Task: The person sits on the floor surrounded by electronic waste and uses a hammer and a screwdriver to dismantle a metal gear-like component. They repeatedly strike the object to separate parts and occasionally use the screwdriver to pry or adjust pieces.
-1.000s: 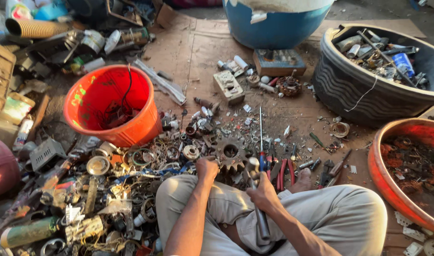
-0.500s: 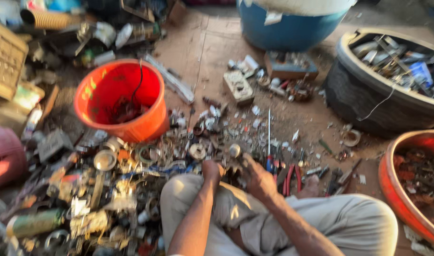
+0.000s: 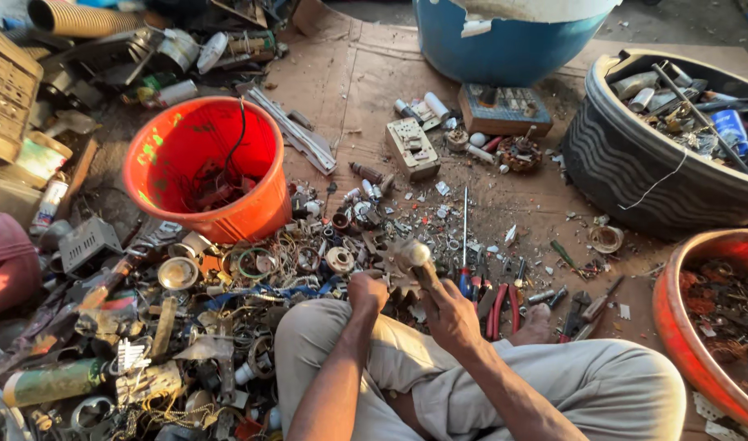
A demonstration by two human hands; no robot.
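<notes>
I sit on the ground with a heap of metal scrap in front of my knees. My right hand [image 3: 449, 314] grips the handle of a hammer [image 3: 412, 255], whose round metal head is raised just above the scrap. My left hand [image 3: 366, 294] is closed on a small dark piece that I cannot make out, pressed down beside a toothed gear [image 3: 388, 260]. The hammer head hangs a little right of and above my left hand. My legs in light trousers [image 3: 504, 384] fill the foreground.
An orange bucket [image 3: 251, 219] with wires stands at left. A blue tub [image 3: 504, 49] is at the back, a black tyre basin [image 3: 635, 163] of scrap at right, and an orange basin [image 3: 672, 327] at the right edge. Red-handled pliers [image 3: 501, 306] and a screwdriver [image 3: 464, 245] lie by my right hand.
The hammer head has come up from low by my lap to above the gear. My left hand has closed on the piece, and the view has shifted slightly.
</notes>
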